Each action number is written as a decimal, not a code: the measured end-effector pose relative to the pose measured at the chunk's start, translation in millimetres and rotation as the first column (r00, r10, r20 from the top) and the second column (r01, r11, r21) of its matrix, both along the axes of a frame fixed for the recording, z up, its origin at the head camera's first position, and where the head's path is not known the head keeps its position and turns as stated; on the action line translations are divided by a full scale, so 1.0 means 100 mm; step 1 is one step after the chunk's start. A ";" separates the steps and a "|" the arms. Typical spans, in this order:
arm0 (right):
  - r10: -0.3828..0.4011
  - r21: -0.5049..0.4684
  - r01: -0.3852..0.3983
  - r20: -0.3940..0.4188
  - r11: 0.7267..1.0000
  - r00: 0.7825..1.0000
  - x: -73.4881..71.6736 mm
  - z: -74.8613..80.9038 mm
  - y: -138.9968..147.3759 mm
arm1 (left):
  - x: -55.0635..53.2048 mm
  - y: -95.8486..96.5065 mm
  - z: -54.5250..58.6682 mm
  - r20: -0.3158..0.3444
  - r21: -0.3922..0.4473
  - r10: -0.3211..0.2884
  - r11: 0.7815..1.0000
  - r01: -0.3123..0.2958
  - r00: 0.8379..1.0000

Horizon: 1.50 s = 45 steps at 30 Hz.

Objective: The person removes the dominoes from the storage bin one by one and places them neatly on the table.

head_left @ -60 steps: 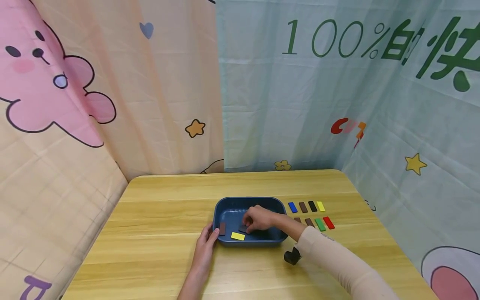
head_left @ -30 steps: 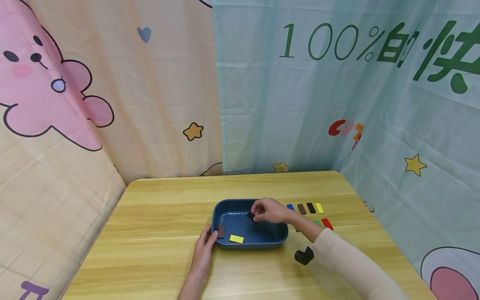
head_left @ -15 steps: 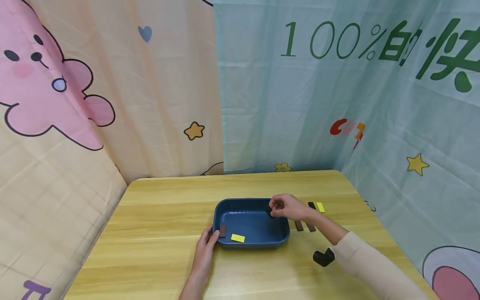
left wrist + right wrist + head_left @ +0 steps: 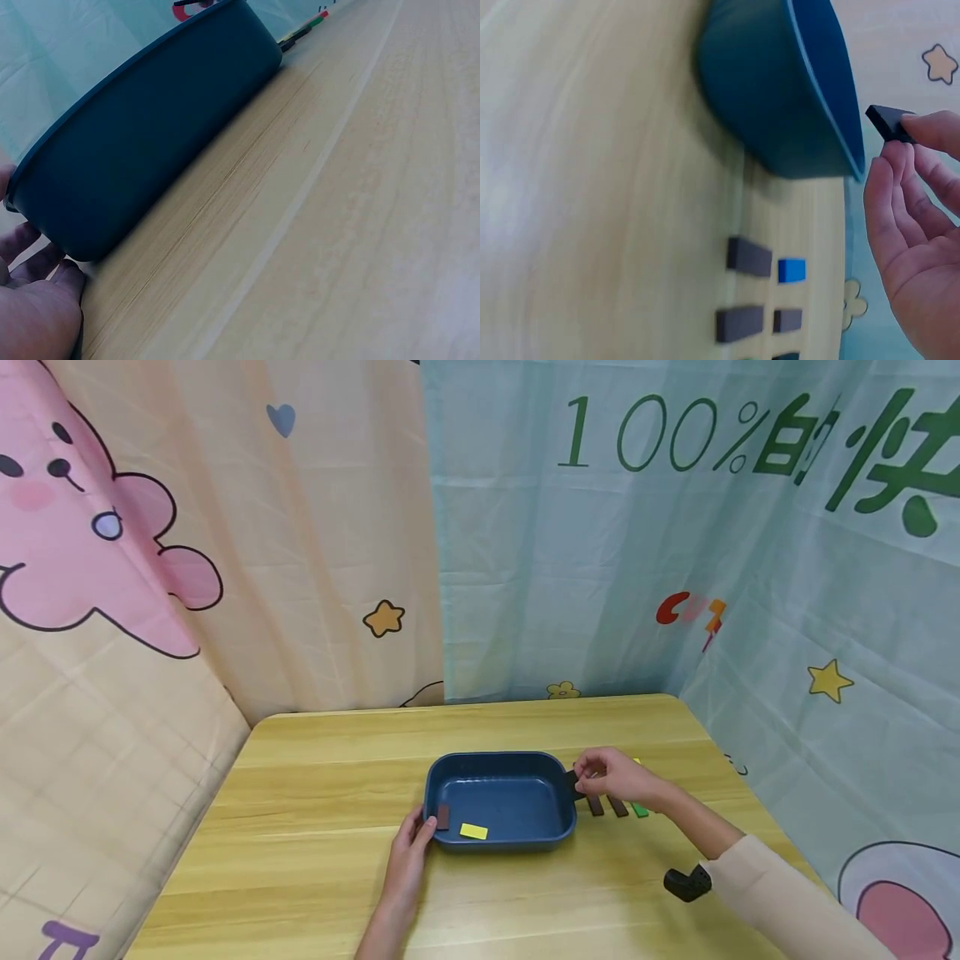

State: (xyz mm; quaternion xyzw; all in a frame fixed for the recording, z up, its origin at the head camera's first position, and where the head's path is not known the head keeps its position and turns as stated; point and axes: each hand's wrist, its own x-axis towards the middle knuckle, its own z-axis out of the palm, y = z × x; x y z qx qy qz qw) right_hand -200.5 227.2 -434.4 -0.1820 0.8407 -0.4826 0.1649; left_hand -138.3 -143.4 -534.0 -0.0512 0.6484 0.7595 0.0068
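Observation:
A deep blue rectangular tray [image 4: 495, 846] stands on the wooden table. My left hand [image 4: 406, 858] grips its near left corner; in the left wrist view the fingers [image 4: 37, 262] wrap the outside of that corner. Inside the tray lie a yellow block [image 4: 473, 832] and a brown block [image 4: 443, 817], both flat like dominoes. My right hand [image 4: 617, 774] pinches a black block [image 4: 890, 123] between thumb and fingers, raised by the tray's right rim. Beneath and beyond that hand, brown blocks [image 4: 748, 256] and a blue block [image 4: 792, 270] sit on the table, partly hidden in the head view.
A green block [image 4: 640, 810] shows below the right forearm. The black wrist camera [image 4: 687, 884] hangs by the right sleeve. Printed curtains [image 4: 525, 568] close off the back and sides of the table [image 4: 315, 793].
My right hand has lifted the black block from inside the tray and carried it right, to the tray's right rim. The left hand has stayed at the tray's corner.

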 end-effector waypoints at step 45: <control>-0.214 0.261 0.234 -0.103 0.936 0.971 0.54 -0.66 0.23 | -0.03 -0.01 -0.02 0.012 0.011 0.012 1.000 -0.012 1.000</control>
